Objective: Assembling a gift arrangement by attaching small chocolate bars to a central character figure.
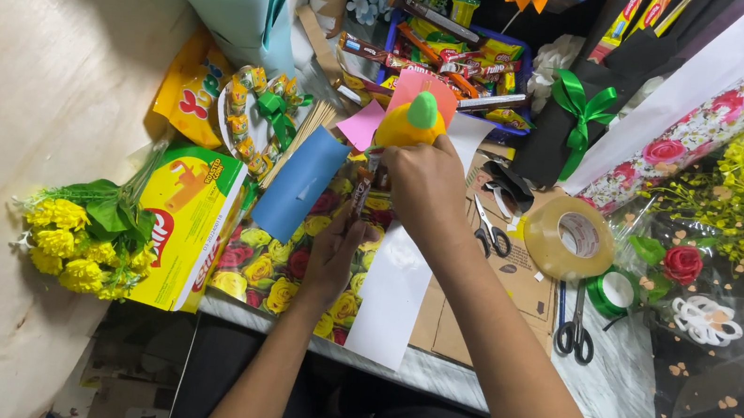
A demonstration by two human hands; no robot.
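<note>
My right hand [427,187] grips a yellow plush toy with a green tip [413,121], held over the cluttered table. My left hand [335,256] rests on flowered wrapping paper [275,268] and pinches a slim brown candy bar [361,193] that stands upright below the toy. A blue paper piece [299,183] lies left of the bar, a pink paper [363,125] behind it, and a white paper strip [393,287] runs under my right forearm.
A roll of brown tape [569,239], green ribbon spool [613,291] and two scissors [492,228] [575,324] lie to the right. A yellow snack box [186,219] and yellow flowers [80,239] sit left. A blue tray of candy bars [452,53] stands behind.
</note>
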